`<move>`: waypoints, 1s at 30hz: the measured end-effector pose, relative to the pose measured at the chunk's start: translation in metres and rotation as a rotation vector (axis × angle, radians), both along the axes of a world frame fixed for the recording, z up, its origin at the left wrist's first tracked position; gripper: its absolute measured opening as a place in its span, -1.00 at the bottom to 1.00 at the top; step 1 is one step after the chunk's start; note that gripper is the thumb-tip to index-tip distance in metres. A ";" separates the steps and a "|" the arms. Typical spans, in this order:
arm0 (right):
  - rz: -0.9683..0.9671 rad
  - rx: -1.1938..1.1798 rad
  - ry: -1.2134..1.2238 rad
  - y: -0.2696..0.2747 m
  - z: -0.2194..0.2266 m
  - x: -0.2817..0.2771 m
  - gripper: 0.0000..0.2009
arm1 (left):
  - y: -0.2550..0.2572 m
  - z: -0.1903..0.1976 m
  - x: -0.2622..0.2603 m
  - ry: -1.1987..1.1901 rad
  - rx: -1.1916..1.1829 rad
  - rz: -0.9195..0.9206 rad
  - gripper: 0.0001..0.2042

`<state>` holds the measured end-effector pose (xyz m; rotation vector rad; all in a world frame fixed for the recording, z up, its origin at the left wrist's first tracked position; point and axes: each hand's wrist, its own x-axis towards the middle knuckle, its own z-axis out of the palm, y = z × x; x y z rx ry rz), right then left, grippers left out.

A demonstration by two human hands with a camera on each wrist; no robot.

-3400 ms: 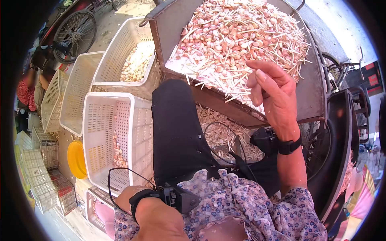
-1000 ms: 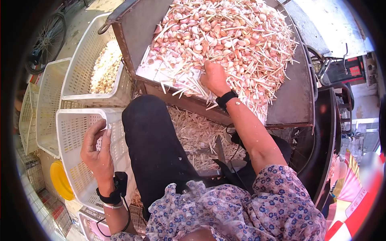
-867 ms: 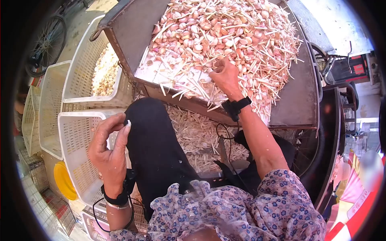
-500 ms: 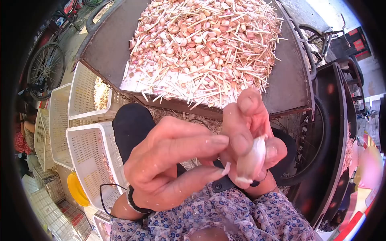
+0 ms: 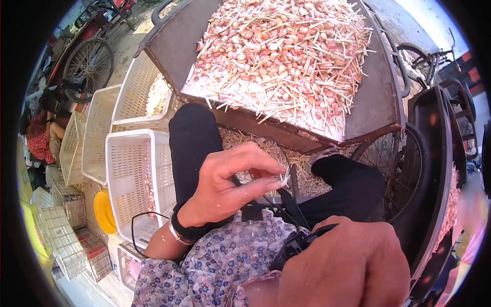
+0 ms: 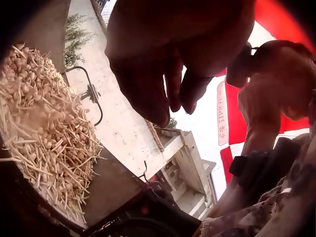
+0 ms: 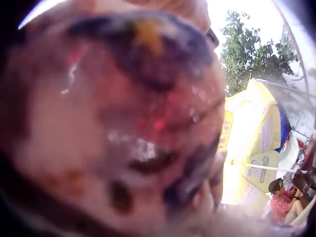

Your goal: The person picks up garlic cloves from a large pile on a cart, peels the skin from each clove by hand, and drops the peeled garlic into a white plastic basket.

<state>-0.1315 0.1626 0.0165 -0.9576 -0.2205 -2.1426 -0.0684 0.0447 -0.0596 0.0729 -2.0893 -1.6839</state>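
In the head view the left hand (image 5: 230,179) pinches a small white scrap (image 5: 283,179) between thumb and fingertips, above the lap. The right hand (image 5: 348,261) is large in the lower right, its back to the camera and close to the floral shirt (image 5: 204,271); its fingers are hidden. The left wrist view shows the left hand (image 6: 173,59) dark, fingers pointing down, with the right hand (image 6: 281,84) beyond it. Blurred patterned cloth (image 7: 123,123) fills most of the right wrist view. Garlic cloves and stalks (image 5: 286,56) lie heaped on the metal cart.
Left of the knee stand white plastic crates (image 5: 130,134), some holding cloves, beside a yellow basin (image 5: 105,212). The metal cart (image 5: 378,110) has its edge just beyond the knees. Dry stalks (image 5: 307,176) litter the ground. A wheel (image 5: 404,179) stands at the right.
The hands have separated. The right hand, which held a clove half a second ago, has come back and down toward the chest; that clove is out of sight. The head view has shifted left.
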 end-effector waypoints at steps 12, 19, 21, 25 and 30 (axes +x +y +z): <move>-0.309 0.579 1.168 -0.165 -0.091 0.025 -0.64 | -0.010 -0.157 0.023 -0.217 -0.225 -0.130 -0.65; -1.253 1.528 0.982 -0.099 -0.208 -0.209 -0.83 | -0.039 -0.116 0.012 -0.400 -0.154 -0.070 -0.80; -1.442 1.641 1.338 -0.076 -0.240 -0.251 -0.81 | -0.040 -0.114 0.003 -0.369 -0.134 -0.066 -0.79; -1.486 1.695 1.661 -0.069 -0.263 -0.274 -0.81 | -0.041 -0.111 -0.013 -0.431 -0.060 -0.111 -0.78; -1.560 1.735 1.565 -0.079 -0.269 -0.267 -0.78 | -0.043 -0.110 -0.031 -0.476 0.009 -0.082 -0.77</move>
